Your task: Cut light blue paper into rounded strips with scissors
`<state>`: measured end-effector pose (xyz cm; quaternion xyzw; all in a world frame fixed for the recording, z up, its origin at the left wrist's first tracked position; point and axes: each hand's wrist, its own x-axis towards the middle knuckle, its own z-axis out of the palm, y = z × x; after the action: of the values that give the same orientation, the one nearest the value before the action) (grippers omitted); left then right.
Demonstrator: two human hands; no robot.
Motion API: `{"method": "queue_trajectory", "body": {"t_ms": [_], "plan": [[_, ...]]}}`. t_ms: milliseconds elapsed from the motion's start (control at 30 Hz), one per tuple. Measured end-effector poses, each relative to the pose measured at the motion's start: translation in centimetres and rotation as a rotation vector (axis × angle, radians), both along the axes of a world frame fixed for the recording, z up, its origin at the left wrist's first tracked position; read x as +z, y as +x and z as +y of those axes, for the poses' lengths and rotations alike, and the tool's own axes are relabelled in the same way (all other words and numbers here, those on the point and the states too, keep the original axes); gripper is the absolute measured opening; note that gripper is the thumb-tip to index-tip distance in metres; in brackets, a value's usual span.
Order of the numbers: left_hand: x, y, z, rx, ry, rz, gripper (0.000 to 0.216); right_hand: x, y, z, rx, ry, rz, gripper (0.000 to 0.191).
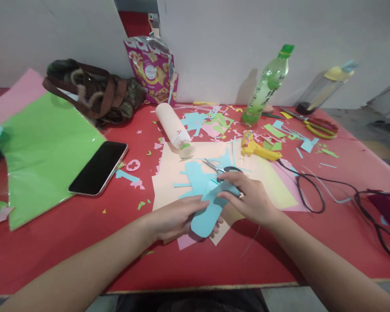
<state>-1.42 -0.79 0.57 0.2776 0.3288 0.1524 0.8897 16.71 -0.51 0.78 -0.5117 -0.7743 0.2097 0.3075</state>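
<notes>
My left hand (pixel 177 216) grips the lower part of a light blue paper cutout (pixel 211 208), fingers curled round its edge. My right hand (pixel 250 197) pinches the same cutout at its upper end, just in front of small black-handled scissors (pixel 219 168) that lie on a cream paper sheet (pixel 169 177). More blue paper (pixel 198 173) lies under the cutout. A pink scrap (pixel 185 242) pokes out below my left hand.
On the red table (pixel 84 225): a phone (pixel 99 167) on green paper (pixel 42 151), a brown bag (pixel 94 93), a snack pouch (pixel 152 69), a lying white bottle (pixel 175 128), a green bottle (pixel 268 84), a yellow glue gun (pixel 256 147) with black cord (pixel 312 190), yellow-handled scissors (pixel 318 125), paper scraps.
</notes>
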Motion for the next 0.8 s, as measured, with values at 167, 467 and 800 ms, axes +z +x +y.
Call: {"method": "queue_trajectory", "body": {"t_ms": [167, 467, 800], "plan": [[-0.1, 0.0, -0.4, -0.029, 0.085, 0.008, 0.019, -0.1, -0.4, -0.2, -0.078, -0.059, 0.005, 0.024], [0.1, -0.1, -0.4, -0.110, 0.257, 0.055, 0.011, 0.3, -0.3, 0.9, -0.176, -0.378, 0.430, 0.014], [-0.3, -0.2, -0.2, -0.066, 0.327, 0.127, 0.015, 0.5, -0.4, 0.9, -0.218, -0.511, 0.615, 0.014]]}}
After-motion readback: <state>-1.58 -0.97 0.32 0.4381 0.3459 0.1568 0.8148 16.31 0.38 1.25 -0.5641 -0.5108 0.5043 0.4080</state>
